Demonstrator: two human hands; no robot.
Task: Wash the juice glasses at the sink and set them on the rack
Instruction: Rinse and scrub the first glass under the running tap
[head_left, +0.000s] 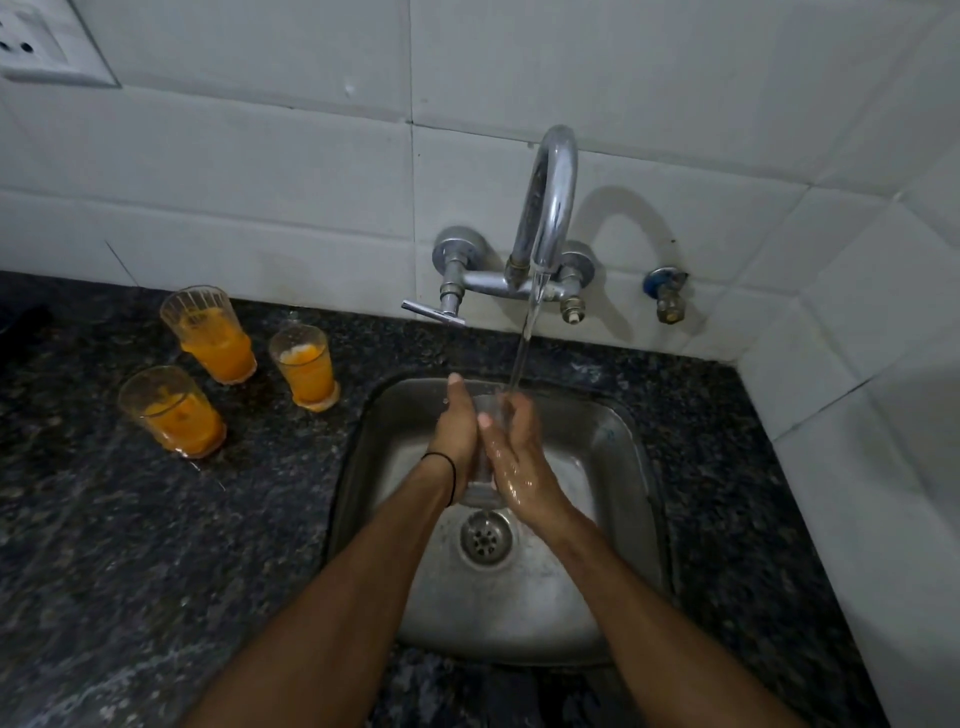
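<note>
A clear glass (484, 406) lies tilted between both my hands over the steel sink (618, 441), its rim pointing away from me. My left hand (457, 434) holds it from the left, thumb along the top. My right hand (517, 460), wet, presses against its right side with fingers straight. Water runs from the faucet (551, 202) onto the glass rim and my right fingertips. Three glasses with orange juice residue stand on the counter to the left: one at the back (210, 338), one nearer the sink (304, 369), one in front (174, 413). No rack is in view.
The sink drain (485, 538) lies just below my hands. The faucet's lever handle (431, 310) juts out to the left. A small blue-capped tap (667, 293) sits on the tiled wall at right. Dark speckled granite counter (130, 545) surrounds the sink; a wall socket (36, 49) is top left.
</note>
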